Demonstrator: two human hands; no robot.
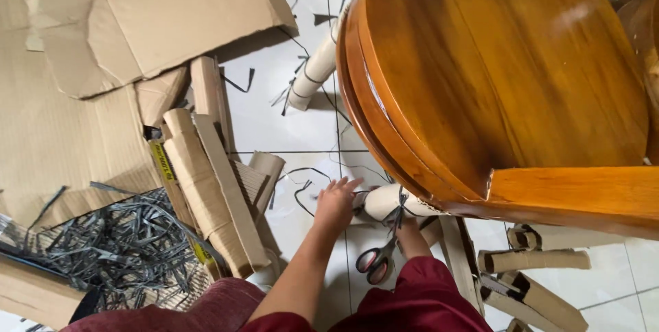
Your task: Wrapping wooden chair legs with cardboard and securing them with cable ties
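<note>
My left hand (335, 203) rests on the end of a cardboard roll (382, 202) lying on the white tiled floor under the edge of a wooden chair seat. A black strap (399, 205) is wrapped around that roll. My right hand (410, 230) is mostly hidden below the roll and the seat; what it grips cannot be made out. Red-handled scissors (374, 262) lie on the floor just below both hands, touching neither.
The glossy wooden chair (501, 71) fills the upper right. Flat cardboard sheets (103, 44) and rolled cardboard (206, 188) lie left, with a heap of black straps (117, 243). More strapped rolls (535, 260) lie at the lower right, another roll (316, 68) higher up.
</note>
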